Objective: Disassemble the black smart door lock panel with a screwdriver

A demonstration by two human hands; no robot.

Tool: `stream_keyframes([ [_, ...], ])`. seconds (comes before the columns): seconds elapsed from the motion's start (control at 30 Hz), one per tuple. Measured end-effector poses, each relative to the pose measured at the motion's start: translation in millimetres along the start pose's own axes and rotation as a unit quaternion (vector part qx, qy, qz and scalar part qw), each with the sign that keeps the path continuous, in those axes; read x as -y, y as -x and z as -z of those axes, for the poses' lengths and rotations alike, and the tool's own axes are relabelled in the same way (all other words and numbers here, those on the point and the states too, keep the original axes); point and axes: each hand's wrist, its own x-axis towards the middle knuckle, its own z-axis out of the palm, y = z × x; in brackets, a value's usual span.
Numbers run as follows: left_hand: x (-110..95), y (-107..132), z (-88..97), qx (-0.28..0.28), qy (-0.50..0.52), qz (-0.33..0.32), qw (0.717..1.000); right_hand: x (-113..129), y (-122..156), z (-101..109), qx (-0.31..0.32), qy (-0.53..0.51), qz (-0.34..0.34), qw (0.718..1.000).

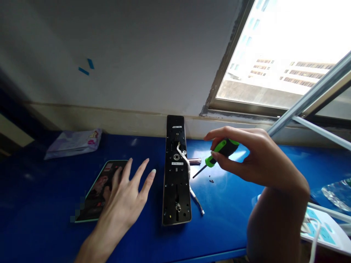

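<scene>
Between my two hands lies a long black metal panel [170,190] with screw holes, white labels and a round lock fitting. A white-sleeved cable [187,162] comes out of it and ends in a small plug on the table. My right hand [244,153] grips a green and black screwdriver [223,150] by the handle, its tip pointing down just right of the panel. Several tiny dark screws [211,180] lie near the tip. My left hand [128,193] is open with fingers spread, over the right side of a dark tablet-like device [95,186]; contact cannot be made out.
The blue table [219,223] meets a wall behind the panel. A coppery cylinder [195,161] lies against the panel's right side. At the back left is a purple plastic packet [74,143]. On the right are a white power strip [323,228], clear plastic [338,193] and a metal bar [309,95].
</scene>
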Motion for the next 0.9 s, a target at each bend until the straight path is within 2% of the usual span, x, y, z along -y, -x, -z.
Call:
stream_keyframes([
  [0.37,-2.6,7.5,-3.2,0.003,0.023,-0.032,0.999,1.6,-0.3,-1.5,-0.020,0.012,0.020,1.000],
  [0.5,0.1,3.5,-4.6,-0.030,0.050,-0.067,0.996,3.7,-0.9,-2.4,-0.037,0.003,0.037,0.999],
  [0.6,-1.3,-2.4,-7.4,-0.049,0.112,-0.139,0.983,6.4,-2.0,-5.2,-0.033,-0.022,0.048,0.998],
  [0.7,-4.8,-7.6,-10.3,-0.021,0.195,-0.204,0.959,9.5,-3.7,-9.9,-0.008,-0.024,0.057,0.998],
  [0.8,-5.7,-9.0,-13.2,0.015,0.261,-0.233,0.937,12.6,-6.0,-15.0,0.003,-0.020,0.065,0.998],
  [0.9,-3.0,-7.6,-17.0,0.041,0.309,-0.232,0.921,15.7,-8.7,-20.0,0.014,-0.027,0.069,0.997],
])
